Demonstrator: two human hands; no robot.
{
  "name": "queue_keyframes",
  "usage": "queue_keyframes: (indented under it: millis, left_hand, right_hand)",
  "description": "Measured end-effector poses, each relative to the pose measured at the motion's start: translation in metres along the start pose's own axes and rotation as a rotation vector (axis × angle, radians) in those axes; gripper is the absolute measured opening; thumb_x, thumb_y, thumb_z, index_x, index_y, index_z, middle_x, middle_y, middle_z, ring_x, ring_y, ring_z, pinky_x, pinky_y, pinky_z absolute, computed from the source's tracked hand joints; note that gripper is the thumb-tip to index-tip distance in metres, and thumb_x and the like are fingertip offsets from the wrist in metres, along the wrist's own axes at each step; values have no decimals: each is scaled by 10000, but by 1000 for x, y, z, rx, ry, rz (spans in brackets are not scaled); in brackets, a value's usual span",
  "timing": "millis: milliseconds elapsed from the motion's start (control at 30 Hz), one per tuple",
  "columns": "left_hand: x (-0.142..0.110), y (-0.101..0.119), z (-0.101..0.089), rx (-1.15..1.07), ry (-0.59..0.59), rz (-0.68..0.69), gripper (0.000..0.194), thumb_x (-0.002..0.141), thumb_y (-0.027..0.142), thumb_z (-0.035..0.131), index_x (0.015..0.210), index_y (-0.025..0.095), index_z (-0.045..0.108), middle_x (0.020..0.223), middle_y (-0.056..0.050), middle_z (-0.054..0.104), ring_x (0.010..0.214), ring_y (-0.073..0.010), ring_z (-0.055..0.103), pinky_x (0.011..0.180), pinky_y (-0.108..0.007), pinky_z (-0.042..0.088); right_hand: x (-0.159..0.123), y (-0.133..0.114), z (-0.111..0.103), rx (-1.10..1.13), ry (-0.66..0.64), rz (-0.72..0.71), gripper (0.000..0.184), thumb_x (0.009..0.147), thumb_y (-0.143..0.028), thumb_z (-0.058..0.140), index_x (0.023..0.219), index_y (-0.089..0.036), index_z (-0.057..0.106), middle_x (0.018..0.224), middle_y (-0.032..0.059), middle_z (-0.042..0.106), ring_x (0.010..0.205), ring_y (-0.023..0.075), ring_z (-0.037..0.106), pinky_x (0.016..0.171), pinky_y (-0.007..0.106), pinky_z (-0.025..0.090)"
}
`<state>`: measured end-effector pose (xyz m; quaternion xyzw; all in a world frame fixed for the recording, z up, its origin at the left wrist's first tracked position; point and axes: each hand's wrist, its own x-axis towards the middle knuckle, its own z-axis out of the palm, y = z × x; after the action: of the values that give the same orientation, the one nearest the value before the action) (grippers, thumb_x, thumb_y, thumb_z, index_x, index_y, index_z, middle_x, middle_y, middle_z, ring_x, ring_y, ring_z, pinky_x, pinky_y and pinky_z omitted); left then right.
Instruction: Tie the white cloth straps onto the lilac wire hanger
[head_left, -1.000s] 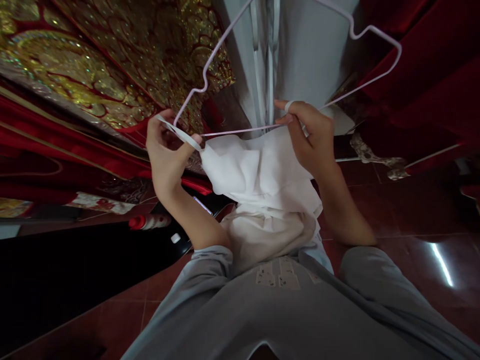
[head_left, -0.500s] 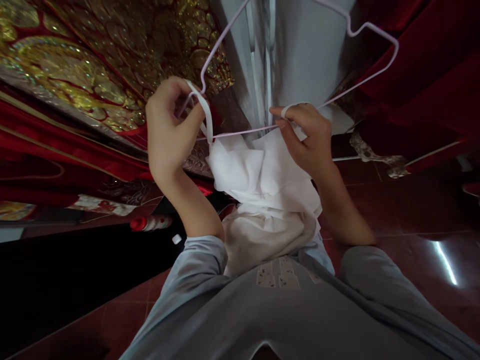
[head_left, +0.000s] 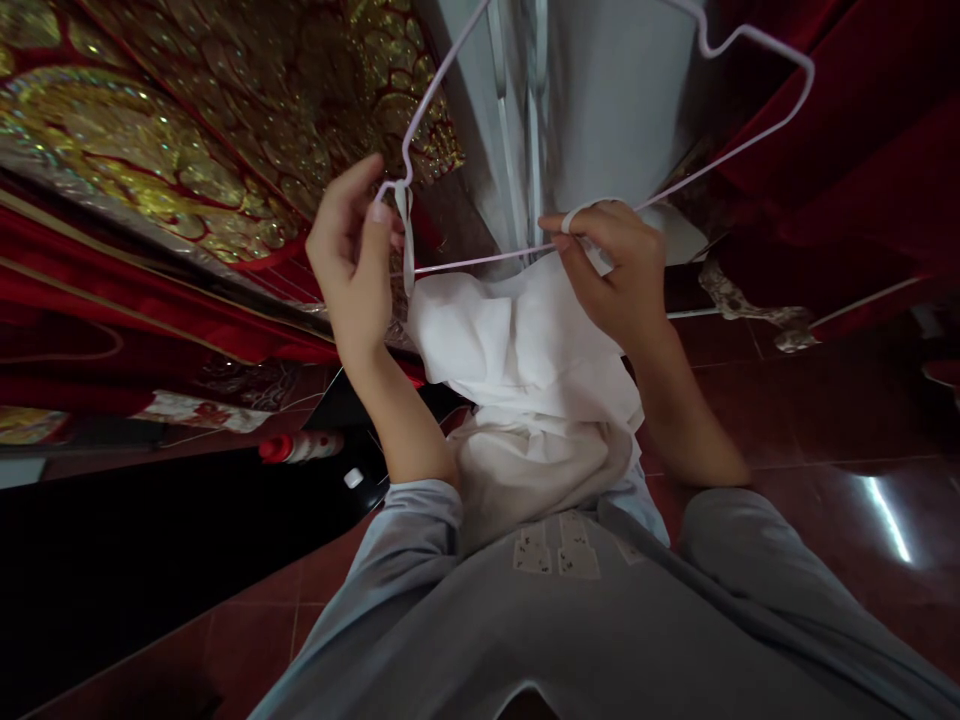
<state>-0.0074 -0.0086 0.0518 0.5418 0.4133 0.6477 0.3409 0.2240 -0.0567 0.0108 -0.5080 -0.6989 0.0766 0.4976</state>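
A pale pink wire clothes hanger (head_left: pixel 757 140) is held out in front of me, its top beyond the upper edge. My left hand (head_left: pixel 356 255) curls around the hanger's left end, thumb against the wire. Beside its fingertips a thin white strap (head_left: pixel 409 240) loops over the notch at that end. My right hand (head_left: pixel 611 265) pinches the bottom bar, with another white strap (head_left: pixel 592 207) around its index finger. White garment fabric (head_left: pixel 517 340) hangs from the straps in folds below the bar, towards my body.
Red garments with gold sequins (head_left: pixel 172 150) hang at left, and dark red cloth (head_left: pixel 862 150) at right. A pale grey surface with metal bars (head_left: pixel 534 130) lies ahead. At lower left, a red-capped bottle (head_left: pixel 300 447) and a small white object (head_left: pixel 353 478) rest on a black surface (head_left: pixel 187 540).
My left hand rose with the left strap and put it over the hanger's notch. The fingers then let go of the strap and moved onto the hanger's end. My right hand stayed nearly still.
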Motion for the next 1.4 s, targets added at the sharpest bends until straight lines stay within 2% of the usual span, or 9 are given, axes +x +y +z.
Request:
queue_keyframes:
  millis: [267, 467, 533, 667, 767, 967, 1100, 1300, 1400]
  left_hand:
    - [-43, -53, 27, -169, 109, -54, 171, 1099, 348, 552, 1008, 205, 576, 976, -60, 661, 967, -213, 661, 876, -352, 524]
    - [-47, -55, 26, -278, 91, 65, 265, 1083, 464, 501, 946, 249, 575, 885, -28, 674, 813, -216, 692, 829, -376, 560]
    - [-45, -50, 22, -330, 59, 116, 233, 1052, 452, 570, 943, 247, 581, 864, -24, 674, 796, -219, 687, 816, -373, 559]
    - [-39, -43, 13, -305, 36, 145, 233, 1068, 424, 555, 951, 223, 572, 839, -37, 663, 753, -213, 660, 763, -349, 527]
    - [-36, -41, 11, -281, 36, 83, 263, 1076, 461, 541, 936, 239, 566, 827, -38, 661, 732, -224, 638, 737, -351, 501]
    - [-39, -41, 14, -321, 8, 64, 250, 1096, 387, 530, 913, 237, 611, 809, -46, 667, 627, -212, 578, 669, -347, 496]
    - [-39, -41, 12, -272, -1, 76, 286, 1071, 490, 548, 939, 245, 607, 837, -43, 674, 646, -217, 602, 683, -355, 509]
    - [-35, -40, 10, -256, 8, 37, 262, 1126, 370, 451, 934, 231, 564, 834, -41, 681, 586, -185, 544, 653, -335, 483]
    - [-35, -39, 11, -303, -13, 33, 272, 1137, 291, 424, 913, 222, 563, 817, -39, 681, 550, -177, 504, 608, -322, 465]
  right_hand:
    - [0, -5, 8, 63, 55, -96, 296, 983, -473, 430, 1117, -379, 676, 1033, 14, 728, 980, 228, 667, 929, 469, 540]
    - [11, 3, -19, 219, -3, -119, 300, 978, -340, 495, 1203, -402, 683, 1049, -30, 752, 930, 192, 736, 808, 365, 597]
    - [19, 16, -36, 262, 115, -142, 240, 945, -296, 581, 1116, -338, 744, 991, -4, 760, 895, 192, 740, 770, 336, 593]
    - [31, 55, -77, 287, 523, -155, 143, 801, -218, 764, 936, -253, 793, 828, 0, 741, 762, 161, 717, 714, 304, 553]
    - [32, 79, -101, 181, 648, -85, 105, 743, -218, 772, 846, -234, 782, 778, -52, 729, 740, 131, 693, 714, 307, 510]
    - [41, 95, -96, 130, 524, -197, 184, 759, -80, 743, 885, -206, 790, 760, -7, 724, 688, 115, 665, 640, 256, 489]
    - [54, 93, -86, 100, 402, -143, 203, 774, -84, 740, 925, -217, 772, 823, 38, 723, 740, 149, 680, 657, 279, 503]
    - [71, 55, -87, -101, 234, -64, 175, 746, -120, 743, 883, -226, 718, 770, 16, 657, 653, 116, 570, 594, 285, 418]
    - [68, 29, -85, -126, 214, -84, 287, 719, -52, 681, 946, -225, 708, 884, 27, 667, 738, 144, 577, 670, 303, 445]
